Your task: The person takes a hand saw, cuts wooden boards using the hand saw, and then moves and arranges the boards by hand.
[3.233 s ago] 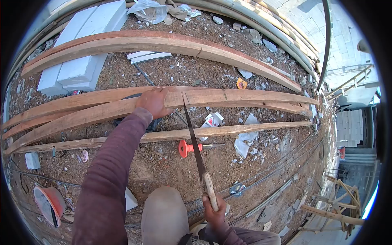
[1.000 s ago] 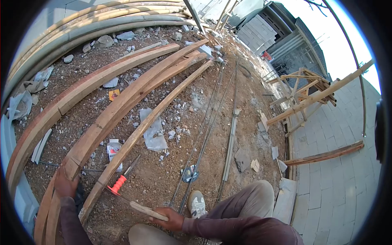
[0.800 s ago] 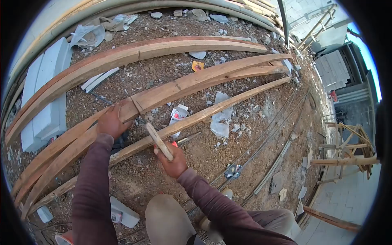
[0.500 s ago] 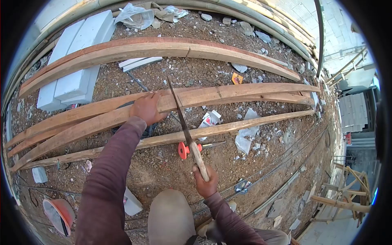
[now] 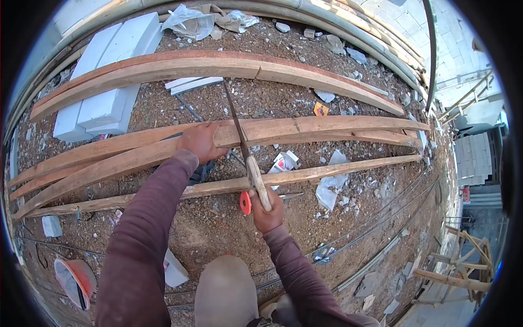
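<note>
My right hand (image 5: 268, 211) is wrapped round the pale wooden handle of a handsaw (image 5: 258, 182). The saw's narrow dark blade points away from me and crosses a long wooden beam (image 5: 321, 125). Just left of the blade, my left hand (image 5: 200, 143) grips that beam from above, thumb towards me. Other beams lie partly beneath and behind it. Nearer to me runs a thinner wooden strip (image 5: 338, 171), with a red reel-like object (image 5: 245, 203) beside my right hand. How deep the blade sits in the wood I cannot tell.
A reddish beam (image 5: 180, 66) lies farther off, across white blocks (image 5: 117, 57). Bamboo poles (image 5: 348, 24) line the back. Thin rods (image 5: 376, 204) run along the right ground. An orange-rimmed bucket (image 5: 81, 275) stands lower left, and a white block (image 5: 175, 271) sits by my knee.
My right hand has pushed the saw forward and away from me, so its handle is now close to the beam. My left hand stays on the beam.
</note>
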Motion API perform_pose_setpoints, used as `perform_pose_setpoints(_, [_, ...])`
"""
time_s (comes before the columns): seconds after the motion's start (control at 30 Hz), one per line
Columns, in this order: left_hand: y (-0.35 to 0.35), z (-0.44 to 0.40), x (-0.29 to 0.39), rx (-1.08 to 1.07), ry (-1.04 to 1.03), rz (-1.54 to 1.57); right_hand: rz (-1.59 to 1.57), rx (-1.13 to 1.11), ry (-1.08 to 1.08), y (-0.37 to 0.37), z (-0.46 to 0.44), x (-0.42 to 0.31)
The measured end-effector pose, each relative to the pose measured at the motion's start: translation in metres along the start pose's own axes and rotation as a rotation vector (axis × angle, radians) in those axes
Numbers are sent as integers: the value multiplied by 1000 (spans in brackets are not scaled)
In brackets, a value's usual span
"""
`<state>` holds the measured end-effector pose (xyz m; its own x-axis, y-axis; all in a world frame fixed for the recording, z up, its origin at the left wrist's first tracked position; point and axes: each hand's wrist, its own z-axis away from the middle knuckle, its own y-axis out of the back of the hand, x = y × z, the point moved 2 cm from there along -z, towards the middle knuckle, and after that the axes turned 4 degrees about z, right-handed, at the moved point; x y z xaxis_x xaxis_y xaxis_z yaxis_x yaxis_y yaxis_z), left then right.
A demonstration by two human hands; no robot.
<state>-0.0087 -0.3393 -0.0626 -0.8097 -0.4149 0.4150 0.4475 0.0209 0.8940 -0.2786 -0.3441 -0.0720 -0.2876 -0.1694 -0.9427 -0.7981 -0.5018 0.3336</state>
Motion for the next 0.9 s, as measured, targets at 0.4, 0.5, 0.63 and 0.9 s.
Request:
perform_pose_setpoints(0.4, [-6, -2, -1, 23, -22, -14, 65, -3, -79, 8, 23, 15])
perform_pose_setpoints(0.5, [-5, -1, -6, 5, -27, -13, 47, -44, -113, 4, 13, 20])
perform_pose_setpoints(0.63, [-6, -5, -9, 22, -25, -13, 66, 11, -264, 64, 160, 3])
perform_pose_setpoints(0.9, [-2, -5, -9, 52, -60, 15, 2, -49, -88, 7, 22, 16])
